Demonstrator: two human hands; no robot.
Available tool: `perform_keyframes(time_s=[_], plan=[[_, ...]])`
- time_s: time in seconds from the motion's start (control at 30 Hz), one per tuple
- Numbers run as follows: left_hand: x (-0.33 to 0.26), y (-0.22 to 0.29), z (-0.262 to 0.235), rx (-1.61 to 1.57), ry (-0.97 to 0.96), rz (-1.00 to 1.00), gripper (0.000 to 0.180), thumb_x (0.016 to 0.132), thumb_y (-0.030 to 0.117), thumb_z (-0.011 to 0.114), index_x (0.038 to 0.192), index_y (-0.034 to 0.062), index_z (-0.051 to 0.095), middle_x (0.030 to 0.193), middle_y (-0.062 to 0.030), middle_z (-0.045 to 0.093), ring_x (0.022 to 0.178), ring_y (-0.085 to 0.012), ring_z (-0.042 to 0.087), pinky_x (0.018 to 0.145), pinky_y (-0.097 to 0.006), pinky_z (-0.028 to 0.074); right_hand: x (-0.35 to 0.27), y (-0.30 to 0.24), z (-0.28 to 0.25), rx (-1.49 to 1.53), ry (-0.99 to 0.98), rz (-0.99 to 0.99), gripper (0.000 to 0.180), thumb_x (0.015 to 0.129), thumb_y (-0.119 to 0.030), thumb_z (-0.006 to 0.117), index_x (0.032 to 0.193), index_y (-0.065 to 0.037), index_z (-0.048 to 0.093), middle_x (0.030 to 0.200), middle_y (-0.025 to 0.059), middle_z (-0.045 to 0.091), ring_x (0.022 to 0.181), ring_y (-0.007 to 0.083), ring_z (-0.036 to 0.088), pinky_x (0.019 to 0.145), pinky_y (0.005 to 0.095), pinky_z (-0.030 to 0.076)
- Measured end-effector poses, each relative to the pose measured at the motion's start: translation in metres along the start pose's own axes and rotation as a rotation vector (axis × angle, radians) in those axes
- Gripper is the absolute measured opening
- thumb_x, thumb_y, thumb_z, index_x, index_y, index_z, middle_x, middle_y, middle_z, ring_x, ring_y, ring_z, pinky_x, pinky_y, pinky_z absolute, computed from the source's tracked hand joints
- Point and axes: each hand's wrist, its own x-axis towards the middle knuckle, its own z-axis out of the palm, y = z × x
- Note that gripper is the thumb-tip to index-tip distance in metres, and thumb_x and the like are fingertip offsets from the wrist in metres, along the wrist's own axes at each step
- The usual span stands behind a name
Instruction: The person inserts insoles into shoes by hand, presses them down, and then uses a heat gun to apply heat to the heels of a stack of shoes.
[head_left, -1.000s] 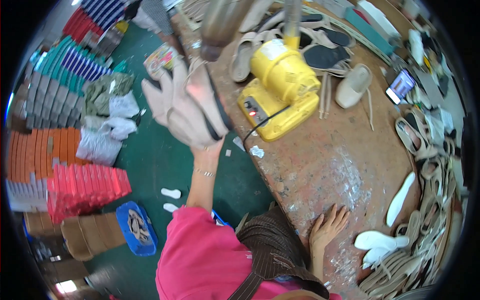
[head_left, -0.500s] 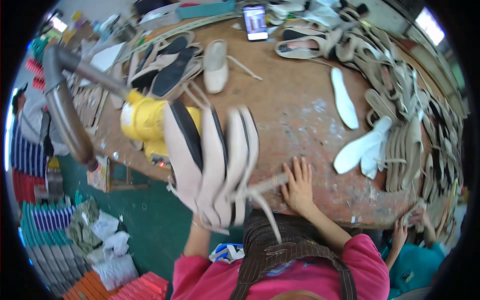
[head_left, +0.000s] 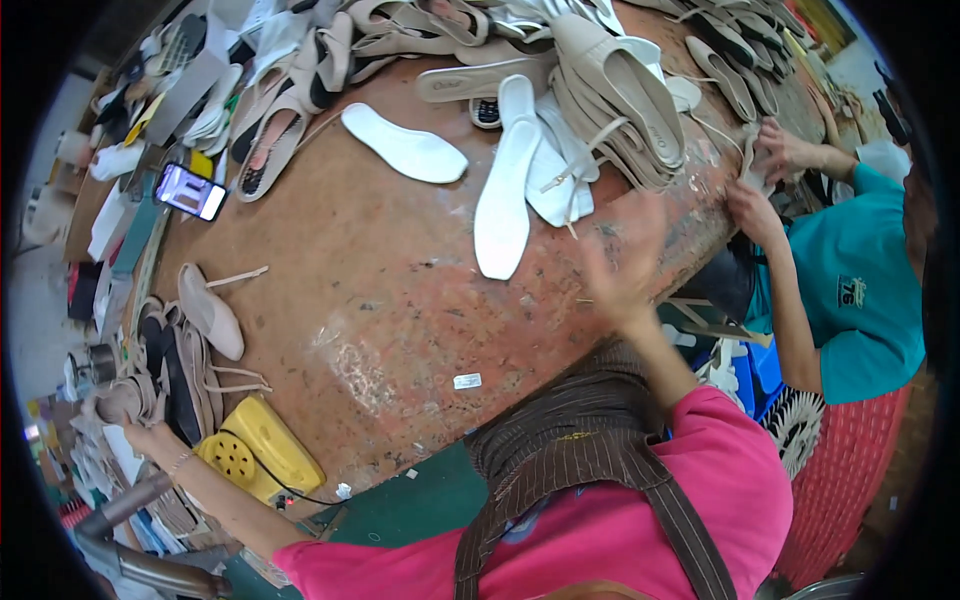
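So going left to right, the left hand (head_left: 150, 438) is sitting just left of the yellow machine (head_left: 275, 425), right up against a beige shoe (head_left: 122, 403) on the bench (head_left: 390, 270), and honestly I can't tell if that grip is clenched or loose. White insoles (head_left: 405, 148) are lying off to the machine's right and farther up, with a beige shoe stack (head_left: 600, 90) leaning beyond them. Well right of the machine, the blurry right hand (head_left: 628, 275) is hanging with nothing in its grip, fingers looking spread.
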Motion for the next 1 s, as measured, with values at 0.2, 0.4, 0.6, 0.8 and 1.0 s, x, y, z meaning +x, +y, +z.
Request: perform_keyframes(time_s=[0.2,0.4,0.6,0.8,1.0], plan=[[-0.233,-0.080,0.032,0.122,-0.571,-0.002,0.056,0.104,0.021,0.042,0.153,0.0137,0.016,0.154,-0.0307,0.015,0.136,-0.0424,0.038,0.108,-0.051,0.042,0.031,0.146,-0.024,-0.088,-0.234,0.249,0.093,0.066,-0.017,0.088,0.145,-0.014,0.040,0.130,0.0191,0.049,0.121,0.0385,0.049,0.102,0.0447,0.041],[-0.313,-0.110,-0.018,0.180,-0.679,-0.121,0.072,0.094,0.009,0.060,0.153,0.0084,0.018,0.139,-0.0247,0.048,0.126,-0.0341,0.052,0.103,-0.045,0.045,0.027,0.146,-0.004,0.030,-0.042,0.344,0.068,0.067,-0.007,0.082,0.131,-0.009,0.058,0.118,0.0123,0.061,0.110,0.0247,0.059,0.096,0.0358,0.046],[-0.385,-0.137,-0.040,0.246,-0.890,-0.303,0.062,0.093,0.012,0.062,0.148,0.0054,0.032,0.135,-0.0222,0.053,0.122,-0.0309,0.056,0.102,-0.042,0.047,0.035,0.122,-0.048,0.282,0.043,0.480,0.055,0.066,-0.005,0.083,0.116,-0.002,0.061,0.102,0.0057,0.064,0.093,0.0153,0.061,0.083,0.0279,0.048],[-0.479,-0.166,-0.025,0.164,-1.518,-0.617,0.069,0.092,0.019,0.067,0.149,0.0024,0.031,0.139,-0.0200,0.050,0.126,-0.0288,0.053,0.102,-0.041,0.047,0.059,0.019,-0.100,0.742,-0.005,0.634,0.044,0.067,0.000,0.079,0.106,-0.002,0.059,0.099,0.0058,0.066,0.089,0.0137,0.062,0.081,0.0276,0.049],[-0.516,-0.179,-0.027,-0.544,-1.245,-0.703,0.121,0.062,0.061,0.083,0.152,0.0062,0.023,0.154,-0.0109,0.032,0.139,-0.0300,0.036,0.115,-0.048,0.031,0.046,-0.104,-0.091,1.284,-0.432,0.895,0.049,0.066,-0.004,0.076,0.110,-0.003,0.053,0.104,0.0086,0.063,0.098,0.0160,0.060,0.089,0.0312,0.047]])
